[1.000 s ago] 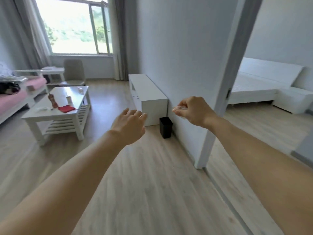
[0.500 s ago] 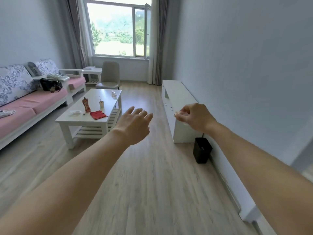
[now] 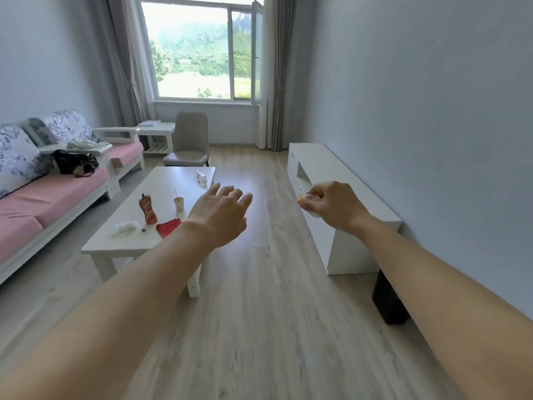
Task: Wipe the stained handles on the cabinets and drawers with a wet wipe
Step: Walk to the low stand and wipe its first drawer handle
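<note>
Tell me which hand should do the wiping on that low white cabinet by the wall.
Right. The right hand already pinches a small white wipe and hangs in front of the low white cabinet. The left hand is open, holds nothing, and is nearer the coffee table.

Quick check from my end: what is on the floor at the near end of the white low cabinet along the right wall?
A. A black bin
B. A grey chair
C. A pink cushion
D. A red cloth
A. A black bin stands on the floor against the wall at the near end of the white low cabinet; the right forearm hides part of it.
</note>
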Available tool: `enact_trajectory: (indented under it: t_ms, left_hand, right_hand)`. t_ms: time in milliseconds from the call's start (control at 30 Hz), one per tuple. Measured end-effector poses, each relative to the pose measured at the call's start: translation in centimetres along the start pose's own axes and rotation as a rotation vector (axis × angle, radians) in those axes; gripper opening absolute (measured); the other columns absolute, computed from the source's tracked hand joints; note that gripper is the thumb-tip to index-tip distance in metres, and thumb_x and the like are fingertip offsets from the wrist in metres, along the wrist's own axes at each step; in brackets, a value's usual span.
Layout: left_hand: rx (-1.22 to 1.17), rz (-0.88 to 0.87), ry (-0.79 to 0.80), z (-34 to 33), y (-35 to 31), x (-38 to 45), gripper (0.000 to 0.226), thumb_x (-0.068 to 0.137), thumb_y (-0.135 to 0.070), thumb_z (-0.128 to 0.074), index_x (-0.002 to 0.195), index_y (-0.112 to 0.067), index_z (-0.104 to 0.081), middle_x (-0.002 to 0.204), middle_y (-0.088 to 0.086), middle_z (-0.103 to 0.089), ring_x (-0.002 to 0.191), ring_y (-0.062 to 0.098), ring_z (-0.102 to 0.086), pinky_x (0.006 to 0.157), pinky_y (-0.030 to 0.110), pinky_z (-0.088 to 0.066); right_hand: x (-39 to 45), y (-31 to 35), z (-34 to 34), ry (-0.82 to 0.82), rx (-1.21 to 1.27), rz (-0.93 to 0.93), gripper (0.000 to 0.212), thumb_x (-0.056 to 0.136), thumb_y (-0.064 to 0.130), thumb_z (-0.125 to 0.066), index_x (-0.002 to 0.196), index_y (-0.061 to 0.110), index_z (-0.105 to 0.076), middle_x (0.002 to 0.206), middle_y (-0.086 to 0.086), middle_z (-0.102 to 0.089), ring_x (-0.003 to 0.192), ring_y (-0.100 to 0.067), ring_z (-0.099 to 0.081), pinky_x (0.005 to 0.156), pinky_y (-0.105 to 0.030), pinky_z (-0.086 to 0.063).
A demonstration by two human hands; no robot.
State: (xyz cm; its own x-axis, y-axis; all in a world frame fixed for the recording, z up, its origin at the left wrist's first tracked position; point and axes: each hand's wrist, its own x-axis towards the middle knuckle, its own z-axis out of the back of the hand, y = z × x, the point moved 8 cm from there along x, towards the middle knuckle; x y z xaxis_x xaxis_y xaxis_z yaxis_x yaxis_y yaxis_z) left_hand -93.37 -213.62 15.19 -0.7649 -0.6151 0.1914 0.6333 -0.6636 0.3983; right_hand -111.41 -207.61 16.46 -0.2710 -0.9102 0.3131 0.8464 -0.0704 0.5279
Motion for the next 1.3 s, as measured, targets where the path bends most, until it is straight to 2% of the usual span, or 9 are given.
enact_trajectory:
  t_ms: [233,367,467,800,933,1033,1100,1200,1300]
  left_hand:
    - [-0.062,-0.141,0.022,-9.5,4.1,15.8,0.054,0.102,-0.037,-0.034,0.149,-0.015,-0.019,0.148,0.002,-0.034,0.139,0.019,-0.025,0.117,0.037,-0.013]
    - [-0.065,-0.213,0.013,-15.3,6.7,25.8,0.053,0.102,-0.037,-0.034,0.148,-0.015,-0.021,0.148,0.002,-0.035,0.139,0.019,-0.025,0.117,0.036,-0.013]
    - [-0.098,-0.25,0.046,-18.6,9.4,33.3,0.055,0.102,-0.038,-0.034,0.149,-0.015,-0.019,0.149,0.002,-0.035,0.141,0.019,-0.024,0.118,0.035,-0.012]
    - [-0.154,-0.292,0.017,-28.8,19.5,56.0,0.056,0.102,-0.039,-0.035,0.149,-0.015,-0.018,0.15,0.003,-0.035,0.141,0.02,-0.023,0.117,0.035,-0.011]
    - [-0.164,-0.368,-0.069,-33.2,21.6,66.3,0.056,0.101,-0.04,-0.036,0.149,-0.015,-0.02,0.15,0.003,-0.033,0.14,0.02,-0.024,0.116,0.035,-0.015]
    - [-0.182,-0.495,-0.033,-36.3,21.3,73.4,0.058,0.1,-0.041,-0.038,0.149,-0.014,-0.019,0.152,0.003,-0.03,0.14,0.02,-0.024,0.116,0.033,-0.015]
    - [-0.168,-0.592,-0.006,-38.0,20.3,78.3,0.06,0.1,-0.042,-0.038,0.149,-0.013,-0.019,0.15,0.003,-0.033,0.139,0.021,-0.026,0.115,0.033,-0.017]
    - [-0.202,-0.709,0.005,-39.7,17.3,84.9,0.059,0.1,-0.041,-0.039,0.148,-0.013,-0.019,0.148,0.004,-0.035,0.139,0.021,-0.027,0.115,0.035,-0.017]
    - [-0.217,-0.839,0.016,-41.8,12.5,90.1,0.06,0.1,-0.041,-0.038,0.149,-0.012,-0.017,0.15,0.004,-0.033,0.14,0.021,-0.026,0.116,0.037,-0.016]
  right_hand:
    - [14.6,-7.5,-4.1,-0.057,0.005,-0.159,0.019,0.088,0.033,-0.067,0.083,0.015,-0.067,0.08,0.008,-0.061,0.072,-0.003,-0.056,0.057,-0.011,-0.035]
    - [24.0,-12.9,-6.9,-0.12,0.028,-0.22,0.023,0.087,0.031,-0.068,0.088,0.008,-0.069,0.085,-0.001,-0.068,0.082,-0.015,-0.062,0.068,-0.022,-0.045]
    - [31.2,-16.1,-9.2,-0.103,0.032,-0.282,0.022,0.087,0.03,-0.069,0.089,0.008,-0.069,0.087,-0.004,-0.069,0.081,-0.015,-0.06,0.067,-0.023,-0.042]
    - [56.2,-21.0,-15.4,-0.102,0.055,-0.315,0.013,0.086,0.031,-0.069,0.083,0.018,-0.068,0.071,0.018,-0.057,0.068,0.009,-0.052,0.05,0.001,-0.036]
    - [64.0,-25.7,-18.3,-0.127,0.02,-0.371,0.015,0.086,0.03,-0.069,0.084,0.016,-0.069,0.077,0.014,-0.063,0.072,0.004,-0.057,0.055,-0.001,-0.038]
    - [67.9,-30.4,-18.8,-0.156,0.0,-0.508,0.019,0.087,0.031,-0.067,0.085,0.012,-0.07,0.09,0.003,-0.069,0.084,-0.012,-0.062,0.069,-0.019,-0.044]
    - [69.5,-33.9,-18.4,-0.211,-0.005,-0.597,0.017,0.086,0.031,-0.068,0.082,0.015,-0.069,0.09,0.002,-0.069,0.085,-0.013,-0.061,0.07,-0.02,-0.041]
    - [70.3,-38.8,-17.8,-0.27,-0.018,-0.723,0.02,0.085,0.033,-0.069,0.071,0.019,-0.064,0.078,0.01,-0.065,0.074,-0.007,-0.057,0.059,-0.018,-0.038]
    - [70.7,-44.1,-17.6,-0.298,-0.017,-0.851,0.032,0.085,0.031,-0.068,0.066,0.008,-0.058,0.069,0.008,-0.061,0.063,-0.005,-0.052,0.054,-0.019,-0.037]
